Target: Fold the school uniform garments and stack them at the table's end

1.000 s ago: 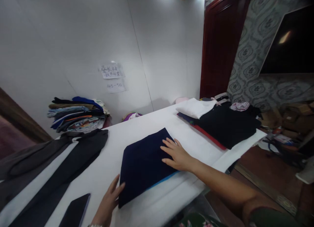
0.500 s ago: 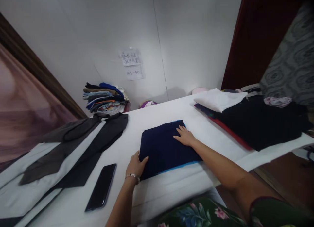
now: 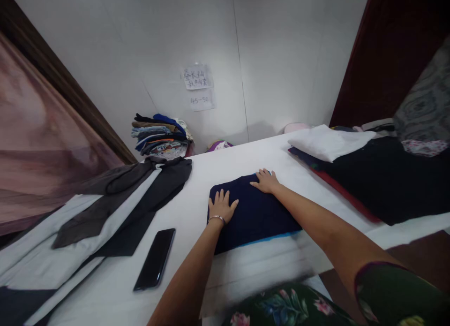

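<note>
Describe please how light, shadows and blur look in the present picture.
Head view: the wall is brightest near its middle, dimmer toward the top; head view: a soft shadow lies on it above the far edge of the table; head view: the navy cloth is too dark to show much detail, and the table's near edge looks blurred.

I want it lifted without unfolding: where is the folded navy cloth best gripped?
Probably by both ends of its near edge, from the near side: the folded navy cloth lies flat, that edge unpressed, with left hand and right hand resting farther back.
</note>
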`<move>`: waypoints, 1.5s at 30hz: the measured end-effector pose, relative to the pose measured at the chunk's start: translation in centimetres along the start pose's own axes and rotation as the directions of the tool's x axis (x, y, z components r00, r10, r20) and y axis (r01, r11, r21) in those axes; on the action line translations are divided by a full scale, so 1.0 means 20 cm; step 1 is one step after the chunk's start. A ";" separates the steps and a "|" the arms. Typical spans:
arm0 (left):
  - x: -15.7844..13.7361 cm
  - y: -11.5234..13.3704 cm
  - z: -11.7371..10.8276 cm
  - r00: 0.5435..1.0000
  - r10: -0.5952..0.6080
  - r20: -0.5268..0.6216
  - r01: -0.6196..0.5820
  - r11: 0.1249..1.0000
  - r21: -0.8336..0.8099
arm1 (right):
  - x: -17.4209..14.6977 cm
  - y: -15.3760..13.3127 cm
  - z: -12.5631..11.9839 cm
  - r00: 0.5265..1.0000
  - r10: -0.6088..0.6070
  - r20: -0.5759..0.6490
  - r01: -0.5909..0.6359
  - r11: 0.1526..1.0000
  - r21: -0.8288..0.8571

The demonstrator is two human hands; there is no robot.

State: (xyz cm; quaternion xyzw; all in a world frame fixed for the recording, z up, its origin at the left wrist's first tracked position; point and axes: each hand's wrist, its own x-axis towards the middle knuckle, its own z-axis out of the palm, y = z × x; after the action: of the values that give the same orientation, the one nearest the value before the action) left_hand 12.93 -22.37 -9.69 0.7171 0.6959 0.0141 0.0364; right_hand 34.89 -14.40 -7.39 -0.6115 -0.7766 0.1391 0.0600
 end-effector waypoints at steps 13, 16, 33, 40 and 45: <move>0.00 0.00 0.03 1.000 -0.010 0.010 0.010 0.999 -0.046 | 0.07 0.15 0.09 0.998 0.034 0.049 -0.046 0.964 0.262; -0.01 0.01 0.03 1.000 -0.007 0.003 0.007 0.995 -0.103 | -0.01 0.20 0.07 1.000 0.008 0.013 -0.012 0.939 0.343; -0.40 -0.58 0.15 0.872 0.339 -0.353 -0.419 0.891 -0.178 | -0.65 0.59 0.12 0.739 -0.637 -0.221 0.651 0.759 -0.010; -0.33 -0.58 0.11 0.738 0.528 -0.422 -0.576 0.817 0.014 | -0.43 0.55 0.03 0.579 -0.811 -0.085 0.791 0.584 -0.181; -0.25 -0.57 0.08 0.757 0.531 -0.380 -0.574 0.819 0.001 | -0.39 0.51 0.03 0.533 -0.832 -0.153 0.815 0.554 -0.171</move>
State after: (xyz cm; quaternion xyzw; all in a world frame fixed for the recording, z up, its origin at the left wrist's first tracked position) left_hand 1.61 -27.04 -12.04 0.8717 0.4452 0.1966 -0.0572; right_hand 46.23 -19.92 -10.40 -0.1869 -0.9660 -0.0036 0.1785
